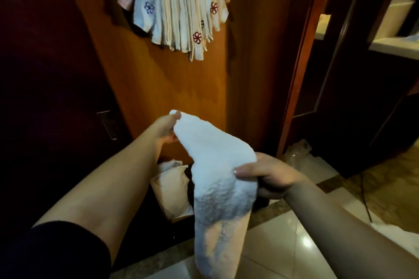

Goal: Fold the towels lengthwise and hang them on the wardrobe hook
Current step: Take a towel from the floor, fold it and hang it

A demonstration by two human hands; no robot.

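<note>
Before the orange-brown wooden wardrobe door [158, 88], a white terry towel [217, 165] hangs folded into a long strip. Its top corner is pinched by the left hand [166, 128]; the right hand [269, 175] grips its middle. Above, a bunch of pale embroidered towels [179, 7] hangs against the door.

We reach forward with both bare forearms, the left one emerging from a dark sleeve [56, 253] pushed up near the elbow. Our left hand [166, 129] is stretched farther out and higher, its fingers pinching the top end of the towel [217, 165]. Our right hand [269, 175] sits lower and nearer, palm turned inward, thumb [243, 171] laid across the front of the towel and the fingers curled behind it. The two hands are apart, each gripping.
</note>
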